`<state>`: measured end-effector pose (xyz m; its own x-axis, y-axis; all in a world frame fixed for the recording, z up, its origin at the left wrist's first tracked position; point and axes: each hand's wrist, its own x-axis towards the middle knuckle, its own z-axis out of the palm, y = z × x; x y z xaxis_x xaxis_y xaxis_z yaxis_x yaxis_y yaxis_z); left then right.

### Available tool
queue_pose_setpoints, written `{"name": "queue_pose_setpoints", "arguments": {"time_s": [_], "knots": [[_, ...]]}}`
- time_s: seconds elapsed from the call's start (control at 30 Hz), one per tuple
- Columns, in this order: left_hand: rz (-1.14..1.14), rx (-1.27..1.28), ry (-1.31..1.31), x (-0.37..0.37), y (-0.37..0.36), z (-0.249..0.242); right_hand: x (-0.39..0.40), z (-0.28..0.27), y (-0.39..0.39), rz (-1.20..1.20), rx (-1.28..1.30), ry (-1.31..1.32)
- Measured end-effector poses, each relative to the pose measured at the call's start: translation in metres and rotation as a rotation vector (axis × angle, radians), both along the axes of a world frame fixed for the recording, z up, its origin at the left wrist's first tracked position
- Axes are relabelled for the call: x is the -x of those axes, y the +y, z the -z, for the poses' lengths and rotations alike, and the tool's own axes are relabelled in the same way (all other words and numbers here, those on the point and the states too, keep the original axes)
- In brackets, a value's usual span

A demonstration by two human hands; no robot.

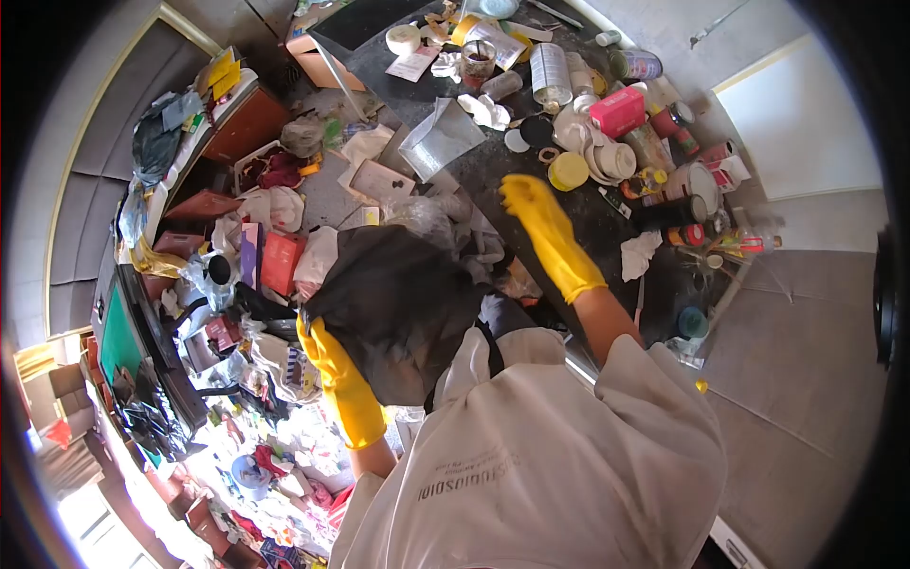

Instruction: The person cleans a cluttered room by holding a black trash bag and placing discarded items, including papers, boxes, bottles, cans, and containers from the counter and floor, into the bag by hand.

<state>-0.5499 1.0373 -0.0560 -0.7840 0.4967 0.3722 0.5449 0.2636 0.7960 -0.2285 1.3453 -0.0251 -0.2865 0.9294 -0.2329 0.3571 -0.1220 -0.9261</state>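
My left hand [339, 384], in a yellow rubber glove, grips the edge of a black plastic bag [403, 299]. The bag hangs in front of my body, partly spread out. My right hand [545, 232], gloved the same way, is over the cluttered black tabletop [583, 237]. Its fingers are curled in; whether anything is inside them is hidden. Just beyond those fingers lies a round yellow lid [569, 172], apart from the glove. A clear plastic container [441, 139] lies tilted at the table's left edge.
Jars, cans and cups crowd the table's far and right sides, among them a pink box [617, 112] and a white-labelled canister [550, 74]. A crumpled tissue [640, 254] lies nearer. Boxes, bags and litter cover the floor at left, including a red box [282, 263].
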Motion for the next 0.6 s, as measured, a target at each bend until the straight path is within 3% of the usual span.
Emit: {"name": "queue_pose_setpoints", "arguments": {"time_s": [0.03,0.1,0.17,0.3,0.4,0.47,0.57,0.6], "knots": [[-0.046,-0.007,-0.097,-0.007,0.000,-0.009,-0.006,-0.006,0.024,0.006,-0.213,-0.281],[-0.140,-0.020,-0.289,-0.023,0.004,-0.026,-0.020,0.034,0.087,0.003,-0.548,-0.498],[-0.225,-0.024,-0.389,-0.034,0.011,-0.039,-0.027,0.053,0.135,-0.038,-0.727,-0.652],[-0.367,-0.031,-0.502,-0.050,0.032,-0.058,-0.020,0.075,0.197,-0.142,-0.662,-0.902],[-0.448,-0.051,-0.594,-0.057,0.048,-0.075,-0.009,0.077,0.216,-0.184,-0.337,-1.086],[-0.484,-0.053,-0.603,-0.056,0.053,-0.082,-0.004,0.084,0.218,-0.172,-0.329,-1.079],[-0.392,-0.018,-0.413,-0.048,0.042,-0.070,-0.019,0.105,0.210,-0.063,-0.629,-0.779],[-0.354,-0.128,-0.508,-0.052,0.058,-0.090,-0.008,0.095,0.202,-0.126,-0.491,-0.627]]}}
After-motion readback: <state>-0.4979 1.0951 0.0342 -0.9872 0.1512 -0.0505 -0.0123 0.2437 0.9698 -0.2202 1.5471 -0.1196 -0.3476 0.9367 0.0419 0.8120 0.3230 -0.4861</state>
